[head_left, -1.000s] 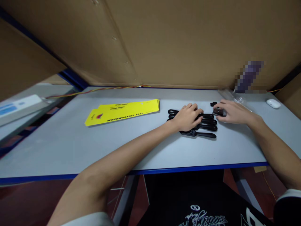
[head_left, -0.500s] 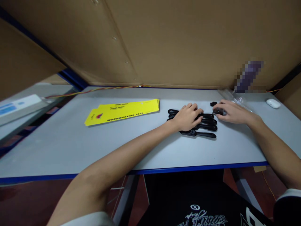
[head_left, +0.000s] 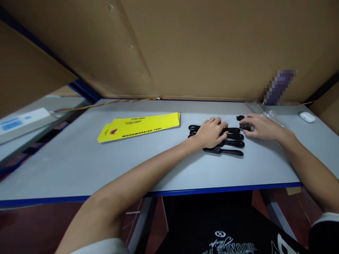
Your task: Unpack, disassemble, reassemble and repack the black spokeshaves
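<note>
Little has changed over the last second: the left hand (head_left: 210, 133) still lies flat, fingers spread, on the row of black handled tools (head_left: 230, 143) at the middle of the tabletop (head_left: 79, 165). The right hand (head_left: 261, 126), at three o'clock from it, has crept slightly inward, fingers pinched together on a small dark part (head_left: 245, 126) touching the tools' ends. The work looks mid-adjustment. Yellow cards (head_left: 139, 126) lie well apart at nine o'clock.
</note>
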Tool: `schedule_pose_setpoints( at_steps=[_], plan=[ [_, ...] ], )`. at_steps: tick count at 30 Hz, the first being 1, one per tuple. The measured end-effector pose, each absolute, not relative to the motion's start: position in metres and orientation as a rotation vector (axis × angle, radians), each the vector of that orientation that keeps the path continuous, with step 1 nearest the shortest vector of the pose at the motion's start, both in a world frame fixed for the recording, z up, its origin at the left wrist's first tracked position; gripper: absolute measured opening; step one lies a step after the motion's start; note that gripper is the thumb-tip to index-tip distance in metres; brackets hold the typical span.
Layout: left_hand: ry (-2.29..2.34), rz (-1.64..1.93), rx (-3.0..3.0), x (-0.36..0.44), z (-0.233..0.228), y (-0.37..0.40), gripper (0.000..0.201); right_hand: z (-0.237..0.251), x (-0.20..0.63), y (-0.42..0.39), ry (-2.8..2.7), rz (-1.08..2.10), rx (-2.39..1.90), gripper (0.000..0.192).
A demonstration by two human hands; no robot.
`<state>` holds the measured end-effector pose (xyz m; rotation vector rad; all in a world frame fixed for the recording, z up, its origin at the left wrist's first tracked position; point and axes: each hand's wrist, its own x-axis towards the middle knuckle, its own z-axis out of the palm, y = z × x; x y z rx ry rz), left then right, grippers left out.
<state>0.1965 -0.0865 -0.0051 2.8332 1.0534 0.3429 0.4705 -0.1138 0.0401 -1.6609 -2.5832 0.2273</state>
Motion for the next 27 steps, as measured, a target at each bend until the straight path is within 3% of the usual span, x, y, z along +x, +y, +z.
schedule_pose_setpoints(
  at_steps=[9,17,22,27],
  plan=[
    [1.181,0.36,2.796,0.197,-0.005,-0.091,0.04,0.039,0.473,-0.112,-2.571,0.213,-1.647,0.037],
    [1.221,0.428,2.577,0.191,-0.006,-0.088,0.042,0.04,0.467,-0.118,-2.477,0.112,-1.503,0.027],
    [1.057,0.77,2.21,0.173,0.005,-0.059,0.046,0.044,0.458,-0.12,-2.385,-0.004,-1.562,0.022],
    [1.16,0.928,2.238,0.137,0.01,-0.042,0.048,0.045,0.467,-0.113,-2.157,-0.005,-1.743,0.03]
  ],
)
